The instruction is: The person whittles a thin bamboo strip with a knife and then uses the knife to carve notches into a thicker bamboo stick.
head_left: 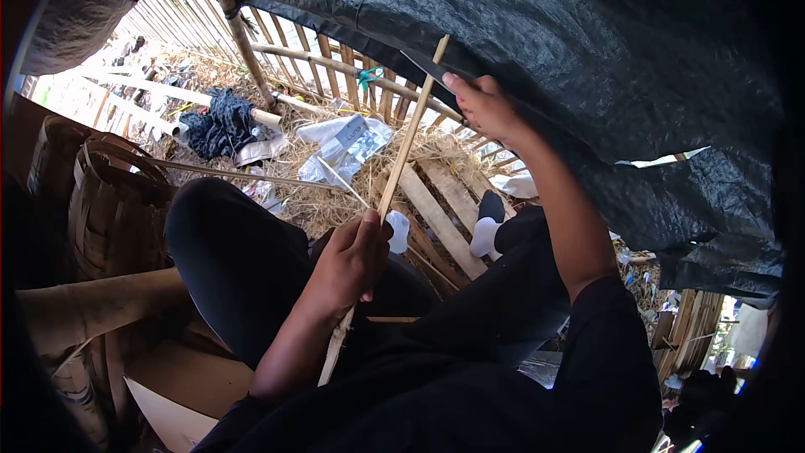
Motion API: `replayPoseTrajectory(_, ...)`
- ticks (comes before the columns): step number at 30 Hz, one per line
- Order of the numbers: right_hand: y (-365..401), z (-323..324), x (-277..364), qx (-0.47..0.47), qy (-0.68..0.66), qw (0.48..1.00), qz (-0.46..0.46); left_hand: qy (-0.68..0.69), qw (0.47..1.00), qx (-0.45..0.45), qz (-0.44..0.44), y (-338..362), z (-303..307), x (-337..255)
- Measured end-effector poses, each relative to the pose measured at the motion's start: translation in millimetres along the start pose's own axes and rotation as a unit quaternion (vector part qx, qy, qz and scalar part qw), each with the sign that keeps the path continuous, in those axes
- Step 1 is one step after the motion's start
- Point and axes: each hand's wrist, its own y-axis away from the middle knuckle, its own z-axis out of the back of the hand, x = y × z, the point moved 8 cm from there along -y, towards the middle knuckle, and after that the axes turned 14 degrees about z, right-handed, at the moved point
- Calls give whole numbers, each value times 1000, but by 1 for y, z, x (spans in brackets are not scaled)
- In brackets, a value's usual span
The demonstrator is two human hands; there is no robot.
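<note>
A long bamboo strip (411, 128) runs from my lap up past my knees to its far end near the dark tarp. My left hand (350, 258) is closed around its lower part, above my lap. Farther out, my right hand (488, 111) is wrapped around the handle of a knife (425, 67). The blade points up and left and crosses the strip close to its far end. Most of the knife's handle is hidden inside my fingers. A thin pale sliver (344, 182) sticks out to the left of the strip, near my left hand.
Black tarp (537, 33) hangs along the upper right. Beyond my knees lie wooden slats (436, 210), straw, plastic wrappers (348, 147) and dark cloth (220, 124). A bamboo fence (323, 63) stands behind. To my left are a woven basket (117, 210), a thick bamboo pole (105, 306) and a cardboard box (180, 386).
</note>
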Motion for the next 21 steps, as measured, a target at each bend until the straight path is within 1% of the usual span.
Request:
replayPoseTrajectory(1, -1, 9, -4, -26, 21, 999, -23, -1, 1000, 1, -2, 0, 1, 0)
replayPoseTrajectory(3, 5, -10, 0, -6, 21, 998, 53, 15, 999, 40, 7, -1, 1, 3)
replayPoseTrajectory(4, 2, -11, -12, 25, 39, 999, 25, 16, 999, 39, 7, -2, 1, 4)
replayPoseTrajectory(5, -1, -5, -18, 23, 37, 999, 23, 4, 999, 37, 4, -3, 1, 5)
replayPoseTrajectory(7, -5, 5, -18, -24, -21, 999, -7, -5, 999, 34, 1, -1, 2, 5)
replayPoseTrajectory(9, 8, -17, -14, -1, -62, 998, -23, 7, 999, 46, 5, 2, -1, 0)
replayPoseTrajectory(11, 12, -36, -6, 87, -123, 989, 7, 3, 999, 32, -1, 0, 0, -2)
replayPoseTrajectory(13, 3, 1, -14, -53, -1, 998, -32, -4, 1000, 19, 2, 2, -1, 1)
replayPoseTrajectory(14, -3, 8, -14, -31, -25, 999, -24, 10, 999, 32, 9, 2, -4, 1)
replayPoseTrajectory(15, 1, 4, -11, -34, -24, 999, -21, 23, 999, 45, 13, 2, -7, -1)
replayPoseTrajectory(16, 7, -14, -3, 3, -51, 999, 7, 24, 999, 46, 8, 2, -6, -4)
replayPoseTrajectory(17, 11, -30, 1, 41, -79, 995, 32, 24, 999, 33, 10, 3, -3, -3)
replayPoseTrajectory(18, 5, -33, -18, 45, -74, 995, 49, 22, 999, 19, 14, 4, 1, -2)
replayPoseTrajectory(19, 0, -25, -15, 44, -75, 995, 47, 21, 999, 20, 16, 3, 1, -1)
replayPoseTrajectory(21, -9, 4, -16, -28, -37, 999, -3, 17, 999, 48, 6, 0, -2, 1)
